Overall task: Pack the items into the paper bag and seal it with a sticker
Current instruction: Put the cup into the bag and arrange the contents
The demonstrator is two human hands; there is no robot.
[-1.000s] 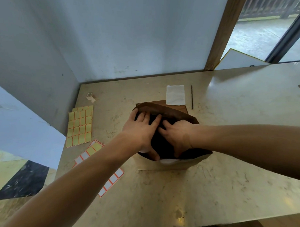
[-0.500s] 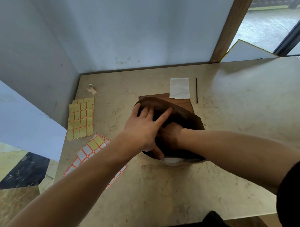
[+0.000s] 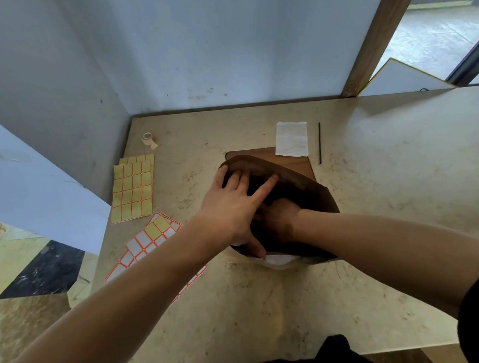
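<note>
Right, here is what I see from my end.
Paper bag: the brown paper bag [image 3: 300, 179] stands with its mouth wide open on the marble table [image 3: 395, 176], near the middle, and something white [image 3: 279, 261] shows at its near rim.
Left hand: my left hand [image 3: 233, 206] lies over the bag's mouth, fingers straight and spread, the fingertips against the far inner wall and the thumb down at the near rim.
Right hand: my right hand [image 3: 280, 218] is sunk inside the bag in deep shadow; I cannot tell whether its fingers are curled or flat.
Sticker sheets: one yellow sheet [image 3: 132, 187] lies to the left of the bag, and a partly used sheet [image 3: 150, 238] sits nearer me, partly under my left forearm.
Napkin: a white napkin [image 3: 291, 138] lies behind the bag.
Stick: a thin dark stick [image 3: 319, 143] lies just beside the napkin.
Tape: a small tape roll [image 3: 148, 139] sits at the far left corner.
</note>
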